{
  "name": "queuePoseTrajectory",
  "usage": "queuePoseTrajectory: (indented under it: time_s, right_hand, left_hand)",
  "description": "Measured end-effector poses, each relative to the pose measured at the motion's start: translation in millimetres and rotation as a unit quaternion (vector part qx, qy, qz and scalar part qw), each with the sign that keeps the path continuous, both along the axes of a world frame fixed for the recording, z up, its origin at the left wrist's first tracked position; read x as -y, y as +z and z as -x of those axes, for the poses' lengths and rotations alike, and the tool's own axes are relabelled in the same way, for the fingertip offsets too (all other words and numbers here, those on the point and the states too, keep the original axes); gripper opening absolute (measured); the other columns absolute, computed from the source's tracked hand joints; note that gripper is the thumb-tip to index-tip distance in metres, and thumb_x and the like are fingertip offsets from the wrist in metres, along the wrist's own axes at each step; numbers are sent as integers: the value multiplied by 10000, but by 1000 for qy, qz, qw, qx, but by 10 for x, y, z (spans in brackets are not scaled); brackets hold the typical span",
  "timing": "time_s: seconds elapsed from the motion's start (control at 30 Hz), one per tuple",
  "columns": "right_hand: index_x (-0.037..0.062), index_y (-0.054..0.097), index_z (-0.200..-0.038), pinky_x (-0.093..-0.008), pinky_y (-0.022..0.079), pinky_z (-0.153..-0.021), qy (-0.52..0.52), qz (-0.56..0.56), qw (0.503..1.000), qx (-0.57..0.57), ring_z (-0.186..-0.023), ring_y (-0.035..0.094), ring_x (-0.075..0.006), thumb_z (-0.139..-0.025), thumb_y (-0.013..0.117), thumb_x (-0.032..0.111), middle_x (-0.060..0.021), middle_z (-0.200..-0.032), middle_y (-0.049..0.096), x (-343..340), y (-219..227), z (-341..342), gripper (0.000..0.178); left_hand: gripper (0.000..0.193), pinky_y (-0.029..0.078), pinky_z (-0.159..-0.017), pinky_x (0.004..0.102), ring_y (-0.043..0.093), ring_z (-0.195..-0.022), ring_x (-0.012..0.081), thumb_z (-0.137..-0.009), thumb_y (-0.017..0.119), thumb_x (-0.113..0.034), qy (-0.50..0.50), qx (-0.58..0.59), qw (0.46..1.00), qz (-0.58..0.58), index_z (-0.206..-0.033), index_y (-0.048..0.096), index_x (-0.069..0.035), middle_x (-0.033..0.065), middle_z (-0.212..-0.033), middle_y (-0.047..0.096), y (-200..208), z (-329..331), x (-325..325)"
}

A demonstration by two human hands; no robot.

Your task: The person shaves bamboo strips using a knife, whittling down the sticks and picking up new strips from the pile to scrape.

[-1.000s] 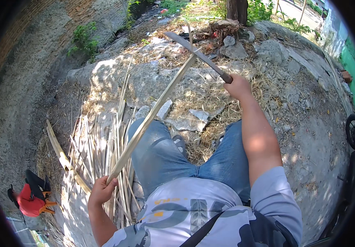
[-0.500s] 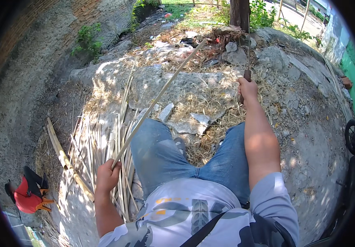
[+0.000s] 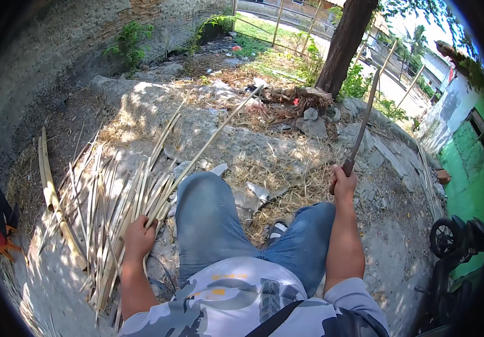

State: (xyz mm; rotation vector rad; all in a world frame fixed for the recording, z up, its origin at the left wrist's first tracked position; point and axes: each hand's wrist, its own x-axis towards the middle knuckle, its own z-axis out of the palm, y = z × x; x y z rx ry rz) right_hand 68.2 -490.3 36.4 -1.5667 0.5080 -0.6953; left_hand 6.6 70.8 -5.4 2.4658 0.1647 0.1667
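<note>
Your left hand [image 3: 138, 237] closes on the near end of a long pale strip [image 3: 204, 147], which slants forward past your left knee; whether its far tip touches the ground, you cannot tell. Your right hand [image 3: 344, 185] wraps the handle of a long knife [image 3: 363, 123], blade raised. Loose strips [image 3: 103, 208] lie beside your left hand, near a split pole [image 3: 69, 233].
</note>
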Motion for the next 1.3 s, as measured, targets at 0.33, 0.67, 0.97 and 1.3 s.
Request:
queuePoseTrajectory:
  time_s: [0.33, 0.67, 0.97, 1.3]
  right_hand:
    - [89, 588, -810, -251, 369, -494, 72, 116, 990, -27, -520, 494, -74, -870, 786, 184, 31, -616, 534, -88, 467, 1295, 227]
    - [71, 614, -833, -237, 364, -494, 90, 61, 994, -24, -533, 491, -53, -879, 802, 163, 48, -626, 548, 115, 59, 1532, 215]
    - [78, 622, -828, -240, 381, -508, 179, -2, 983, -40, -548, 503, -47, -853, 836, 194, 55, -637, 556, 319, -292, 1588, 245]
    - [82, 600, -909, -233, 406, -533, 146, -62, 987, 23, -579, 526, -54, -867, 843, 235, 44, -685, 575, 532, -462, 1896, 290]
  left_hand:
    - [347, 428, -569, 422, 557, -548, 292, -950, 703, -322, 31, 54, 995, 84, -850, 632, 3, 163, -616, 590, -277, -112, 70]
    - [390, 424, -571, 344, 503, -583, 144, -986, 685, -364, 55, 79, 986, 138, -915, 658, 18, 67, -640, 592, 13, -230, 448]
    - [388, 330, -535, 294, 405, -588, 73, -1058, 584, -369, 4, 139, 985, 101, -965, 663, -1, -19, -643, 514, 455, -179, 573]
    - [372, 298, -499, 213, 363, -556, 20, -1094, 497, -394, -60, 161, 941, 292, -1032, 623, -49, -71, -658, 420, 1100, -172, 953]
